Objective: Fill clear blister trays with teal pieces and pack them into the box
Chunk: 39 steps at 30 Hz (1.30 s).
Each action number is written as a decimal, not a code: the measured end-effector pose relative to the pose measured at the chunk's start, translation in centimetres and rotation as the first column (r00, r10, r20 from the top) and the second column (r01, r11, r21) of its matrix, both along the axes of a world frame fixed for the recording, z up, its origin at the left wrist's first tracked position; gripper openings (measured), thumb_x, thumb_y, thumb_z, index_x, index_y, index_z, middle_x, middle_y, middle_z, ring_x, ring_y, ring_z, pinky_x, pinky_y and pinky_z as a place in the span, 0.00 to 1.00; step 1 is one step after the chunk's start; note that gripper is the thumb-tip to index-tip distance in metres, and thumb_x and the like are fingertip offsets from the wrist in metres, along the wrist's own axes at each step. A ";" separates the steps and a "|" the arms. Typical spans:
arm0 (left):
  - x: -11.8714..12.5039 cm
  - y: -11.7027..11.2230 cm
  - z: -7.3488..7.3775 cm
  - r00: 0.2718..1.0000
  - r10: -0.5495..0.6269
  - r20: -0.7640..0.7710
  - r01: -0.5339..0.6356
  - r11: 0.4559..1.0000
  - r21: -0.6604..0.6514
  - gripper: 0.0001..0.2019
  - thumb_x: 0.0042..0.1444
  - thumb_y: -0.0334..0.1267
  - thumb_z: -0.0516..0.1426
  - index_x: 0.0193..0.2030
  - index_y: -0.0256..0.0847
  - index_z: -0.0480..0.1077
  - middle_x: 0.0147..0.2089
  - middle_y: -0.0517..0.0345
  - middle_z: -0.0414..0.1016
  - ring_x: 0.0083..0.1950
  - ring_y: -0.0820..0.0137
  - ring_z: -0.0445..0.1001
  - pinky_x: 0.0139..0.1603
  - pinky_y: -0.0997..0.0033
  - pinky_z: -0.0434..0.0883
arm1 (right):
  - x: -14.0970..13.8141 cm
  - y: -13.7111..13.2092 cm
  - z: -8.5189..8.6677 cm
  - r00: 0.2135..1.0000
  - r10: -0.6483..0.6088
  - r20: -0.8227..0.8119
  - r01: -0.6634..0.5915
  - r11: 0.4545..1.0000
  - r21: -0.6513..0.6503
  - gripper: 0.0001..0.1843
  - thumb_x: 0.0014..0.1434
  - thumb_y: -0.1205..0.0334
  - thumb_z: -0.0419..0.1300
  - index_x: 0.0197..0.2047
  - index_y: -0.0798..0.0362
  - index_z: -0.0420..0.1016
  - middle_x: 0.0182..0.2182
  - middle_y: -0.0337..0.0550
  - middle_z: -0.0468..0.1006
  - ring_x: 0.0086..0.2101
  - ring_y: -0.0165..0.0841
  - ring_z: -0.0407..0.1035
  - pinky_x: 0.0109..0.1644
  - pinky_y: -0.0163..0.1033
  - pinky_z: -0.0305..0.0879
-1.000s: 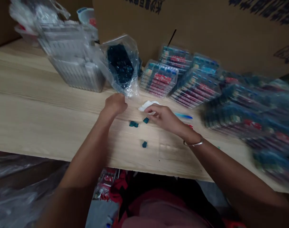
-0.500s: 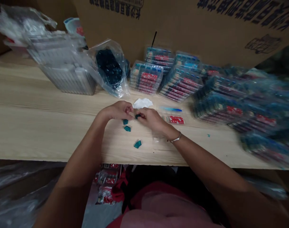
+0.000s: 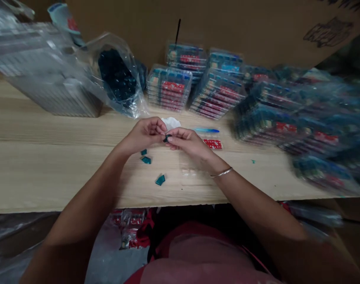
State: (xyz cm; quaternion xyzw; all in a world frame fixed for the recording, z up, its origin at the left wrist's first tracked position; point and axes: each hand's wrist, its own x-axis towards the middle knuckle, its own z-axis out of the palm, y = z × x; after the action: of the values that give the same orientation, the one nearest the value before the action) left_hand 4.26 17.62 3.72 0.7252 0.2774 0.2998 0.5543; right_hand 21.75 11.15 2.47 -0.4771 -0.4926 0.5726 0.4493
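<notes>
My left hand (image 3: 146,133) and my right hand (image 3: 185,141) meet above the wooden table (image 3: 49,157), fingertips pinched together on one small dark teal piece (image 3: 167,138). Three more small teal pieces lie on the table just below the hands: two close together (image 3: 145,156) and one nearer the front edge (image 3: 160,180). A white crumpled scrap (image 3: 171,122) lies just behind the hands. A blue pen-like stick (image 3: 207,130) and a small red printed card (image 3: 212,144) lie to the right of my right hand.
A clear plastic bag of dark teal pieces (image 3: 116,77) stands behind the hands. A clear-wrapped box (image 3: 49,79) sits at far left. Stacks of clear packs with blue and red cards (image 3: 215,86) fill the back and right. A cardboard box wall (image 3: 227,27) rises behind.
My left hand came away from the bag and my right hand picked up a teal piece; both hands now pinch it together. The camera view has tilted and shifted.
</notes>
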 end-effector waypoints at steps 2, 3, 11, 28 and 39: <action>0.3 -0.4 0.0 1.000 -0.014 0.021 0.014 1.000 -0.010 0.09 0.45 0.34 0.60 0.31 0.38 0.63 0.29 0.63 0.68 0.30 0.77 0.69 0.33 0.75 0.68 | -0.1 -0.8 0.2 0.999 -0.029 0.015 0.028 1.000 0.013 0.19 0.45 0.50 0.70 0.36 0.52 0.73 0.28 0.35 0.77 0.30 0.27 0.72 0.34 0.33 0.69; 0.4 -0.6 0.0 1.000 -0.012 0.029 0.012 1.000 -0.005 0.09 0.45 0.34 0.60 0.30 0.39 0.62 0.29 0.63 0.68 0.29 0.77 0.68 0.33 0.75 0.67 | -0.1 -1.1 0.3 0.998 -0.056 0.031 0.055 0.998 0.041 0.19 0.45 0.50 0.70 0.35 0.52 0.73 0.27 0.35 0.76 0.29 0.26 0.72 0.34 0.34 0.69; 0.5 -0.5 -0.8 0.942 0.300 -0.148 -0.231 0.904 0.360 0.06 0.42 0.26 0.53 0.27 0.39 0.61 0.23 0.67 0.59 0.24 0.78 0.58 0.26 0.76 0.58 | 3.6 -4.8 1.9 0.958 -0.062 0.279 0.017 0.987 0.160 0.12 0.52 0.53 0.66 0.35 0.53 0.74 0.26 0.36 0.75 0.27 0.27 0.68 0.32 0.34 0.67; 0.4 -0.1 -1.5 0.844 0.186 -0.503 0.162 0.806 0.569 0.07 0.51 0.36 0.57 0.34 0.38 0.75 0.37 0.53 0.74 0.43 0.64 0.71 0.47 0.64 0.68 | 2.8 -10.3 -0.1 0.492 -0.156 0.856 -0.460 0.789 0.408 0.09 0.67 0.68 0.51 0.43 0.55 0.73 0.41 0.48 0.76 0.43 0.35 0.71 0.45 0.41 0.71; 2.1 -2.4 -1.9 0.873 -0.228 -0.432 0.447 0.729 0.518 0.05 0.56 0.34 0.56 0.36 0.41 0.74 0.42 0.55 0.75 0.45 0.67 0.71 0.50 0.64 0.64 | 1.5 -9.8 0.1 0.442 -0.265 0.857 -0.486 0.732 0.478 0.09 0.66 0.68 0.53 0.42 0.56 0.75 0.41 0.50 0.77 0.41 0.37 0.68 0.44 0.43 0.67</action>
State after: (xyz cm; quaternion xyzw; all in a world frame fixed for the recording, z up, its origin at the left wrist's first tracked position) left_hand 6.37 15.19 1.82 0.9419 0.1196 0.1354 0.2833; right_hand 23.29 1.34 2.61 -0.4699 -0.8541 0.0462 0.2183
